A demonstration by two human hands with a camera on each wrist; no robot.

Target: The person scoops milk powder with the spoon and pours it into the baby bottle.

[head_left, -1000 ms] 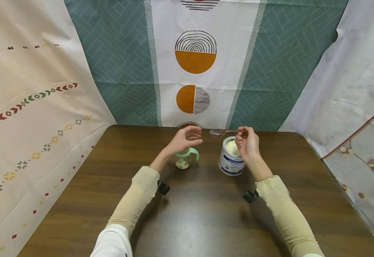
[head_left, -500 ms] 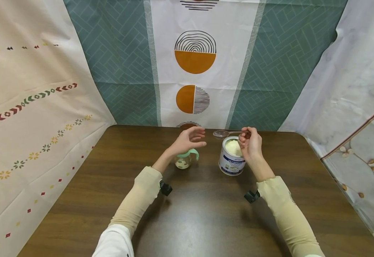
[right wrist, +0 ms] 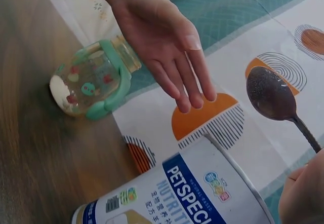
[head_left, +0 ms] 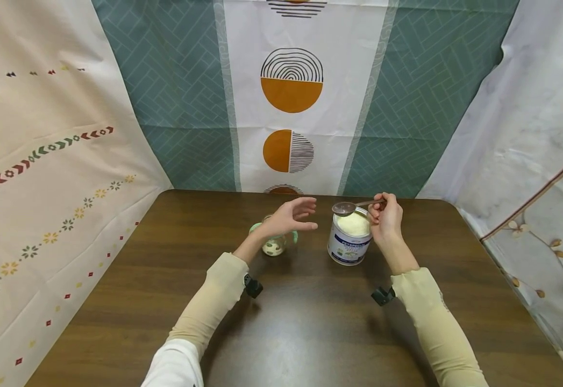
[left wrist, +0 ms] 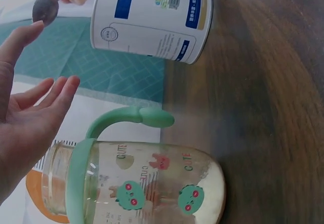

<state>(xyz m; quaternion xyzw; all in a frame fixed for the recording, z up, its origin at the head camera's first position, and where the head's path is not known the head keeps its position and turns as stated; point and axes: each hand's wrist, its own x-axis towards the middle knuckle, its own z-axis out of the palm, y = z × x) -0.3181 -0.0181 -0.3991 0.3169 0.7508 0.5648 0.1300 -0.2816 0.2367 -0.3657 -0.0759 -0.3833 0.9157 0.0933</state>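
My right hand [head_left: 386, 219] pinches the handle of a spoon [head_left: 344, 209], its bowl held over the mouth of an open milk powder can [head_left: 348, 247]. Pale powder [head_left: 354, 224] fills the can nearly to the rim. The left hand [head_left: 291, 216] holds nothing; its fingers are loosely bent, above and beside a baby bottle [left wrist: 147, 183] with green handles. That bottle stands upright, lidless, with white powder [left wrist: 210, 196] at its bottom. In the head view my left hand and wrist hide part of it. A trace of powder clings to the spoon in the right wrist view.
The can and bottle stand apart on a brown wooden table [head_left: 281, 333], toward its back edge. Patterned cloths [head_left: 291, 97] hang behind and at both sides. Each forearm wears a sleeve and a small black wrist camera [head_left: 253, 286].
The spoon and my right hand have moved right, bringing the spoon's bowl over the can. My left hand has shifted right, past the bottle's mouth.
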